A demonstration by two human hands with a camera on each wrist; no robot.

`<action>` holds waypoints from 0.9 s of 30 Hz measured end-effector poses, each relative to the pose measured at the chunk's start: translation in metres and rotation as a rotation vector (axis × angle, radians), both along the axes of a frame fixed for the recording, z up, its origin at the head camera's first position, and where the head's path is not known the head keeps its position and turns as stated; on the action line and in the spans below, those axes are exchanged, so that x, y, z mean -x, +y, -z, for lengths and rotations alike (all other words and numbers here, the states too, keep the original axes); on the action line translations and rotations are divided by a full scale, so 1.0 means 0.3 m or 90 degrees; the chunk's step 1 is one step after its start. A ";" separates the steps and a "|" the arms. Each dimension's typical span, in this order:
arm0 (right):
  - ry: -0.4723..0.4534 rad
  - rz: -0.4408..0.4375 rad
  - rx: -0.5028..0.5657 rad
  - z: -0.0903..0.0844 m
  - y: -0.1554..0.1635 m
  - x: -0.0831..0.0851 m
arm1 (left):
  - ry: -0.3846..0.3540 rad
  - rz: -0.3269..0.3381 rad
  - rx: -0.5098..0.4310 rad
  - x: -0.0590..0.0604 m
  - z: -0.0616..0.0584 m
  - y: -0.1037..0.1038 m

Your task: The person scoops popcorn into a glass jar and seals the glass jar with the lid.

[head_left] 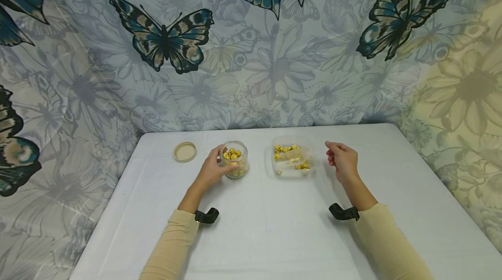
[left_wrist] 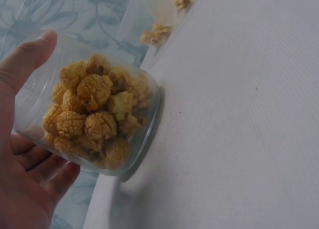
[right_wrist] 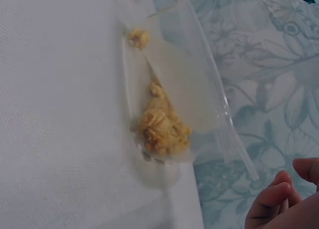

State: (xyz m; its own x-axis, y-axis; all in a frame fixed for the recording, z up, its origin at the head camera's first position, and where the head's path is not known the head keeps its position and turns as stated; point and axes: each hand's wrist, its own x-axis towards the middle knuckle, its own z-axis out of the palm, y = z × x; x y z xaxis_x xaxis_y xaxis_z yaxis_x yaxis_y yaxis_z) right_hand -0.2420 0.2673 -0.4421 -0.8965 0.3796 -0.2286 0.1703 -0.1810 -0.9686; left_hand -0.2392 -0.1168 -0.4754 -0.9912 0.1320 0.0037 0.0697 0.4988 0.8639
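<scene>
My left hand (head_left: pixel 211 170) holds a clear glass jar (head_left: pixel 242 167) from its left side, thumb in front and fingers behind. Caramel popcorn (left_wrist: pixel 94 109) fills much of the jar, which stands lidless on the table. To the right of it sits a clear plastic box (head_left: pixel 273 171) with more popcorn (head_left: pixel 302 165) at its corners and a pale translucent piece (head_left: pixel 291 157) across its middle. My right hand (head_left: pixel 343 161) hovers right of the box with loosely bent fingers. In the right wrist view its thumb and forefinger tips are apart, with nothing between them.
A round gold-rimmed lid (head_left: pixel 185 152) lies on the table left of the jar. White cloth covers the table (head_left: pixel 266 227). Behind it hangs a butterfly-and-flower backdrop (head_left: pixel 274 66). Both wrists wear black bands (head_left: pixel 206 216).
</scene>
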 end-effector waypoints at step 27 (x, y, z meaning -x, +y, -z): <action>0.250 -0.348 -0.281 -0.041 -0.193 0.029 | 0.009 0.014 -0.020 -0.006 0.001 -0.008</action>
